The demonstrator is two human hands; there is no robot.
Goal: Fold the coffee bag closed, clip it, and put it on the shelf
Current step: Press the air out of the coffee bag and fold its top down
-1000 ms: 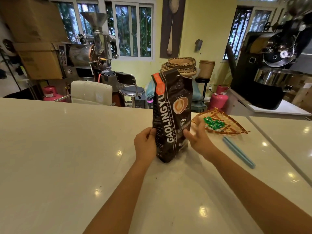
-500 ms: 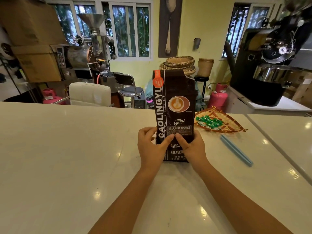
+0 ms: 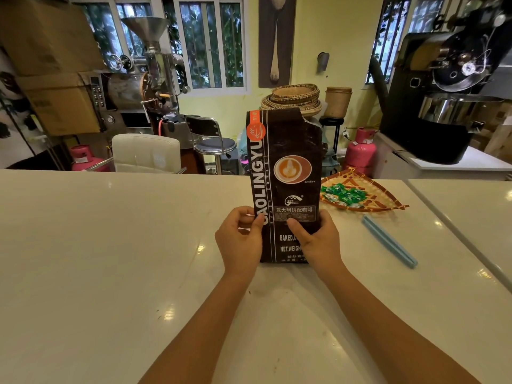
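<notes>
Bag [image 3: 286, 167] upright on counter [image 3: 110, 245]; left hand [image 3: 241, 241] and right hand [image 3: 318, 241] grip its sides, hiding lower print.

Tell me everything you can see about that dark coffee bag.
The coffee bag is tall, dark brown and glossy, with an orange badge, white lettering and a latte-art picture. It stands upright on the white counter, its top still unfolded. The left hand and right hand grip its lower sides.
</notes>
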